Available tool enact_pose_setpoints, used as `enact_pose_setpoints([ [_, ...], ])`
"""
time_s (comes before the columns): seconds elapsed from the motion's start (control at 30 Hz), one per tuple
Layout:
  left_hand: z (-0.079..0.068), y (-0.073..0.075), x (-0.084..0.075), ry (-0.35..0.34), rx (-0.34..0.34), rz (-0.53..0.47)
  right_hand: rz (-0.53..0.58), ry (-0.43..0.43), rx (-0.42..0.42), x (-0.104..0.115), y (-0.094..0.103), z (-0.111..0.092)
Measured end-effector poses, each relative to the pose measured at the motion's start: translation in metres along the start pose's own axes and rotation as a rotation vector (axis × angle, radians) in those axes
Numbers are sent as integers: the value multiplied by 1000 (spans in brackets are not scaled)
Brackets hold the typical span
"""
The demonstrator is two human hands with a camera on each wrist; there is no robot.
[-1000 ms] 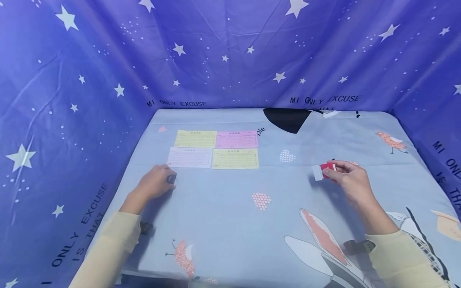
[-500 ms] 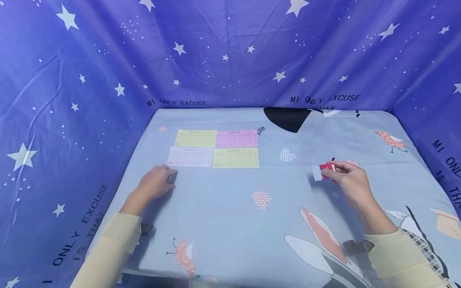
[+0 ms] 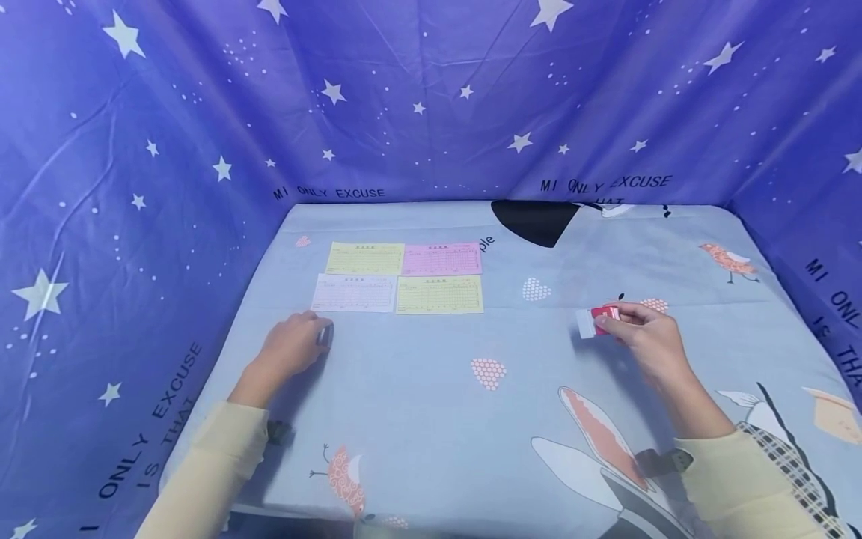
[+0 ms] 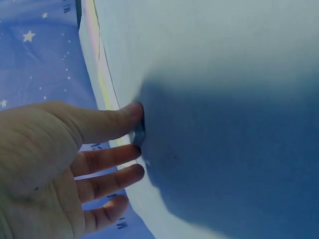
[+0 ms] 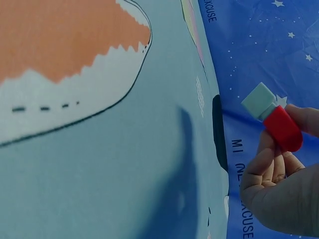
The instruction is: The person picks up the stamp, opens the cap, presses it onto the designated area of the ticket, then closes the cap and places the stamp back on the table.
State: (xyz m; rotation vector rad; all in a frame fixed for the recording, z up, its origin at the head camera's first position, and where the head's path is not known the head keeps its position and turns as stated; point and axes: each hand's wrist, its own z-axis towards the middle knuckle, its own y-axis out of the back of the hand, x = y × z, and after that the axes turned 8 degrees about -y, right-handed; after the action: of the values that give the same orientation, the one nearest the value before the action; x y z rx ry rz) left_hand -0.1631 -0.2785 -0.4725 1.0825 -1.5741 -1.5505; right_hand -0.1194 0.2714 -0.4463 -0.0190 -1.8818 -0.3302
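Observation:
My right hand (image 3: 649, 337) pinches a small red block with a pale squarish end (image 3: 595, 323) between thumb and fingers, above the cloth. In the right wrist view the red part (image 5: 282, 128) and the pale end (image 5: 259, 101) show clearly; its exact kind cannot be told. My left hand (image 3: 288, 348) holds a small dark, shiny-edged object (image 3: 325, 335) low at the cloth. Seen from the left wrist, thumb and finger pinch this grey piece (image 4: 137, 130); most of it is hidden. Just beyond lie a white printed slip (image 3: 353, 293) and a yellow one (image 3: 440, 295).
Behind these two lie another yellow slip (image 3: 364, 259) and a pink slip (image 3: 442, 260), edges nearly meeting. A pale blue printed cloth (image 3: 417, 419) covers the table. Purple star-patterned curtains (image 3: 417, 150) enclose its back and sides.
My right hand has shifted slightly to the left with the red block. The left hand stays nearly in place, turning slightly over its object. The slips have not moved.

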Motion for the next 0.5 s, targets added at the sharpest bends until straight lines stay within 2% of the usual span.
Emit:
enact_pose_setpoints([
  [0.23, 1, 11, -17, -5, -9, 74, -86, 0, -6, -1, -6, 1],
  [0.4, 14, 18, -32, -37, -45, 80, -88, 8, -12, -2, -8, 1],
  [0.5, 22, 21, -39, -33, -40, 64, -93, 14, -2, -2, -12, 2],
])
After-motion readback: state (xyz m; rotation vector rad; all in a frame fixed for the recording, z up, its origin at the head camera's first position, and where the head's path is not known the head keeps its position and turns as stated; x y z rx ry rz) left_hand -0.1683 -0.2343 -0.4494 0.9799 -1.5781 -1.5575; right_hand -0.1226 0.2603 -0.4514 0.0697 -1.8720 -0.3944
